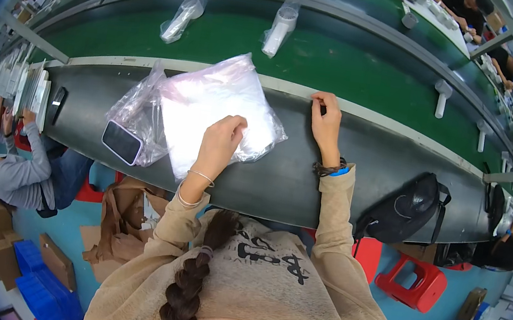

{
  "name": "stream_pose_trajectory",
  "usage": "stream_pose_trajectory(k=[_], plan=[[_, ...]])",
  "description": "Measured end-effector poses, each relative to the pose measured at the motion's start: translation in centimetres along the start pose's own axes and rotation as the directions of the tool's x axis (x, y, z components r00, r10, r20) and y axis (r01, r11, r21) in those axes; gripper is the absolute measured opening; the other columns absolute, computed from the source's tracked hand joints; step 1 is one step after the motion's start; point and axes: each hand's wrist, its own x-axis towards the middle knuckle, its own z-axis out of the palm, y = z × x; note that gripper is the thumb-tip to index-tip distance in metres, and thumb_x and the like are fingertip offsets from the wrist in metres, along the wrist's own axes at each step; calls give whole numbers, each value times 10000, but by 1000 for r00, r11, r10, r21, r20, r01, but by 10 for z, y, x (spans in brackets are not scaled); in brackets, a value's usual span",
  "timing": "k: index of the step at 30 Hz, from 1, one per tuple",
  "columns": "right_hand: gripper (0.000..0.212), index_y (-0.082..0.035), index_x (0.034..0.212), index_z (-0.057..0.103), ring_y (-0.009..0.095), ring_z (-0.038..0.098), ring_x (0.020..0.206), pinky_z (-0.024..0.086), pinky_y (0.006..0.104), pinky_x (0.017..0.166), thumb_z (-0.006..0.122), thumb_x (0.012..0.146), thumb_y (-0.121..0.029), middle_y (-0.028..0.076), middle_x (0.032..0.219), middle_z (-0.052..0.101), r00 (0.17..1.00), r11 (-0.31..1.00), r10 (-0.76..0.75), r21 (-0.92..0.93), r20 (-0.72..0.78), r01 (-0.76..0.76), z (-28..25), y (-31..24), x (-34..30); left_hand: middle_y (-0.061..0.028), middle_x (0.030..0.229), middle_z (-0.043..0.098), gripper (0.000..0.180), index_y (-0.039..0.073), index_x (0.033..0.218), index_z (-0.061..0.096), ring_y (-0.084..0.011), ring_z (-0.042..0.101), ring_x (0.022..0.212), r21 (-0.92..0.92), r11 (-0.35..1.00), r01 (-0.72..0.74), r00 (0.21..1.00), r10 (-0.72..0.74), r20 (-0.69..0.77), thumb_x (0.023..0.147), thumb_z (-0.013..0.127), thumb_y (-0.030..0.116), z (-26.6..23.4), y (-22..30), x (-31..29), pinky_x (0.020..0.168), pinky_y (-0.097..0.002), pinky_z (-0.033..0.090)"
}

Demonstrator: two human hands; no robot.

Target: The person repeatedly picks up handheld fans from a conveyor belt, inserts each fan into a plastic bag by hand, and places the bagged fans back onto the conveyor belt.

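A stack of clear plastic bags (193, 103) lies on the dark worktable before me, its sheets shiny and partly white with glare. Over its right part, my left hand (220, 143) is closed with curled fingers; whether a bag's edge is between them cannot be made out. My right hand (326, 122) is right of the stack, near the pale edge strip of the table. Its fingers are bent toward the thumb, and nothing shows in them. A crumpled clear bag (140, 109) lies left of the stack, with a phone (122, 143) at its lower edge.
Beyond the table runs a green conveyor belt (226, 43) carrying white bagged parts (280, 30) and an unbagged white part (441, 99). A black bag (407, 206) rests on the table's right side, above a red stool (412, 283). At left sits a person in grey (26, 165).
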Motion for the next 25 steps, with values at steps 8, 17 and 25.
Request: stream_pose_trajectory(k=[8, 17, 25], plan=[[61, -16, 896, 622, 363, 600, 838, 485, 394, 733, 574, 859, -21, 164, 907, 602, 1000, 999, -3, 48, -31, 4, 9, -4, -5, -118, 894, 638, 277, 3, 962, 639, -248, 614, 761, 103, 994, -44, 968, 68, -240, 723, 775, 29, 15, -4, -12, 711, -333, 508], [69, -21, 911, 608, 324, 605, 826, 488, 373, 727, 570, 856, -6, 138, 919, 592, 998, 998, -44, 49, -39, 46, 2, -1, -3, -115, 928, 602, 309, 9, 1020, 596, -257, 580, 774, 7, 1000, 29, 979, -27, -200, 758, 759, 14, 14, 12, -5, 723, -351, 483], [155, -17, 985, 639, 233, 646, 769, 527, 323, 731, 580, 844, 12, 124, 982, 621, 999, 999, -30, -11, 33, 30, -6, 14, 54, -167, 984, 658, 184, 30, 1131, 559, -277, 682, 882, 3, 999, 32, 979, -30, -201, 947, 560, 23, 7, -4, -12, 757, -371, 521]])
